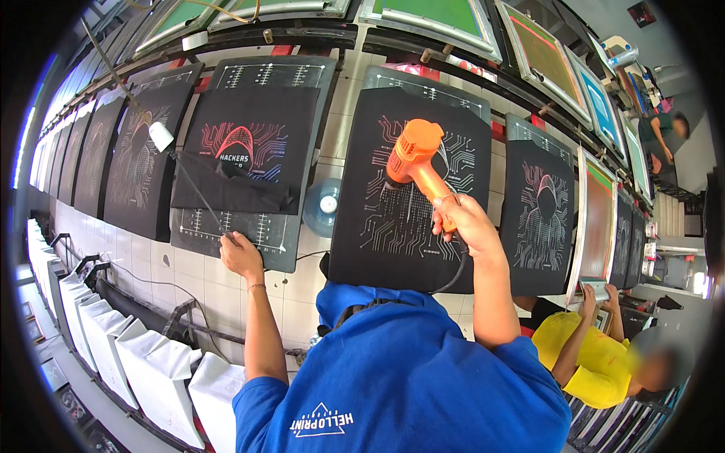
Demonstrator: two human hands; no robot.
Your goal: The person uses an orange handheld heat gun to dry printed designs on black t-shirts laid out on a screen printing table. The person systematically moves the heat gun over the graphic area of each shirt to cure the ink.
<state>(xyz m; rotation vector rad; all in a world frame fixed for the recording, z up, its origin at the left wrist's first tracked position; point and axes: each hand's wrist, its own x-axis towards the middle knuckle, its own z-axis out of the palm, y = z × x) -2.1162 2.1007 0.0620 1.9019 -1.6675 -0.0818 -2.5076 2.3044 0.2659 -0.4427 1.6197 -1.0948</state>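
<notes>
My right hand (459, 220) grips the handle of an orange heat gun (414, 155). Its nozzle points at a black T-shirt with a pale circuit print (400, 219), stretched on a pallet in front of me. My left hand (240, 255) rests with curled fingers on the lower edge of the neighbouring pallet (226, 234). That pallet carries a black T-shirt with a red and blue print (253, 143), its lower part folded up. A thin black cord (192, 189) runs from a white plug (161, 136) down to my left hand; whether the fingers hold it is unclear.
More printed black shirts line the tiled table to the left (136, 162) and right (540, 215). Green and red screen frames (434, 16) stand raised behind. A person in yellow (596, 355) works at a frame on my right. White bags (151, 370) hang below at the left.
</notes>
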